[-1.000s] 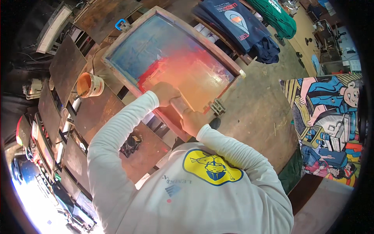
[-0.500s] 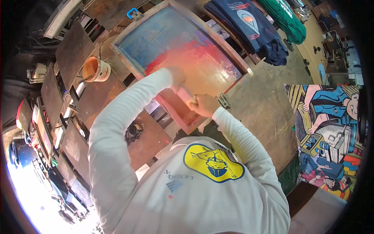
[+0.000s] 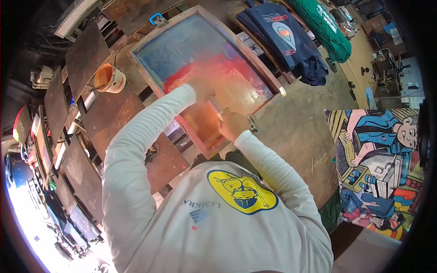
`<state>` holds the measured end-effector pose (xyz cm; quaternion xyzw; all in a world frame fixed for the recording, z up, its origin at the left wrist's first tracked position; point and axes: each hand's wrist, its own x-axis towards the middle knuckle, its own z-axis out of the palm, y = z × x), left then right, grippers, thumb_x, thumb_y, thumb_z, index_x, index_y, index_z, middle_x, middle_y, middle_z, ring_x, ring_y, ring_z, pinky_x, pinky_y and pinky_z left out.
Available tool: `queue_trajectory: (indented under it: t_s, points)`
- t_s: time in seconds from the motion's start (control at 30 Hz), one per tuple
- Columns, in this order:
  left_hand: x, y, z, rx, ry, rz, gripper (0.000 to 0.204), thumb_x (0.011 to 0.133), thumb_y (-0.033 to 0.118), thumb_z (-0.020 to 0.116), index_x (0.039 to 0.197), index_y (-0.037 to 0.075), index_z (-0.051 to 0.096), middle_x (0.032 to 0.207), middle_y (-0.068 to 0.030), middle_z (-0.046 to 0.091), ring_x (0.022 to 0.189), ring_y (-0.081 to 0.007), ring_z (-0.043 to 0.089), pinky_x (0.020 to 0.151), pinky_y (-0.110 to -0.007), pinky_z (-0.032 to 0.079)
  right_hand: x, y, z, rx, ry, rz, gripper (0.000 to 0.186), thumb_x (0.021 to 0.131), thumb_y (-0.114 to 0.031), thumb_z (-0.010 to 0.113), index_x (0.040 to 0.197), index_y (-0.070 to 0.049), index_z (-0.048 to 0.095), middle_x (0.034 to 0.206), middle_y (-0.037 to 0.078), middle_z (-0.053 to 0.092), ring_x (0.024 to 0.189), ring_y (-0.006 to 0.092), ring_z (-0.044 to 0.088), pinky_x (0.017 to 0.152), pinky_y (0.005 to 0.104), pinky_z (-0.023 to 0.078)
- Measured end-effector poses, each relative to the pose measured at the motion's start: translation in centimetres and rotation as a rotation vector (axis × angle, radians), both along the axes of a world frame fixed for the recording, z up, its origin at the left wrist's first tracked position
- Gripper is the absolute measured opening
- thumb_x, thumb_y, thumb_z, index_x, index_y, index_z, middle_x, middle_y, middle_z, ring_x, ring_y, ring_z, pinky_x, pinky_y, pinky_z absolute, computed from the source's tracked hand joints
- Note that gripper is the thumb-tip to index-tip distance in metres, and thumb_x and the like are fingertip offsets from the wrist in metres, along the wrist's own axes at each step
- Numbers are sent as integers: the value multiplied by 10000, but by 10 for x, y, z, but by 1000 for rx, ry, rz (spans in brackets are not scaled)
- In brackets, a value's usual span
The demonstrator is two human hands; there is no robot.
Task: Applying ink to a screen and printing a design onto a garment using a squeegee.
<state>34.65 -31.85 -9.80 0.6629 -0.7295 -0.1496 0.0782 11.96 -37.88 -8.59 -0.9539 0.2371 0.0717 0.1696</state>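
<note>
My right hand (image 3: 233,123) is closed round the near end of a pale-edged squeegee (image 3: 215,105). This squeegee lies slantwise inside a wooden screen-printing frame (image 3: 268,78). At the squeegee's far end is my left hand (image 3: 200,91), smeared by motion, so its fingers cannot be made out. Red ink (image 3: 227,67) spreads in a ragged band across the mesh (image 3: 182,43), which looks blue-grey beyond it. Orange-brown colour covers the mesh on the near side. A metal clamp (image 3: 252,123) sits at the frame's right side, just beyond my right hand.
An ink-stained bucket (image 3: 109,78) stands left of the frame. Dark boards (image 3: 125,123) line the left side. Folded navy shirts (image 3: 291,41) and a green garment (image 3: 321,29) lie at the far right. A blue-handled clamp (image 3: 157,19) is at the frame's far corner. A cartoon-painted panel (image 3: 373,173) stands right.
The view has shifted a little. Both hands and the squeegee have moved slightly away from me along the frame. More orange shows at the frame's near end.
</note>
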Motion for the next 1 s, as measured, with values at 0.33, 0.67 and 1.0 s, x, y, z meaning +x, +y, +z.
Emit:
queue_trajectory:
  t_s: [0.33, 0.67, 1.0]
  points:
    - [-17, 85, 11, 251, -83, 184, 267, 728, 133, 687, 991, 166, 709, 933, -98, 721, 912, -347, 681, 805, -478, 526, -5, 42, 2, 221, -72, 257, 315, 881, -283, 614, 962, 21, 601, 767, 201, 704, 698, 392, 706, 663, 486, 572]
    - [-179, 99, 34, -736, 83, 1384, 471, 784, 177, 797, 1194, 27, 620, 1119, -153, 664, 1037, -321, 639, 904, -401, 505, -41, -117, 19, 1470, -222, -174, 291, 949, -333, 679, 938, -52, 605, 593, -14, 523, 439, 107, 490, 415, 269, 391]
    - [-355, 67, 38, -780, 53, 1695, 267, 785, 31, 731, 1046, 44, 678, 944, -98, 688, 901, -244, 667, 817, -338, 528, -67, -141, 2, 1923, 66, -169, 168, 981, -277, 645, 1000, -115, 607, 734, 31, 602, 542, 141, 557, 463, 287, 417]
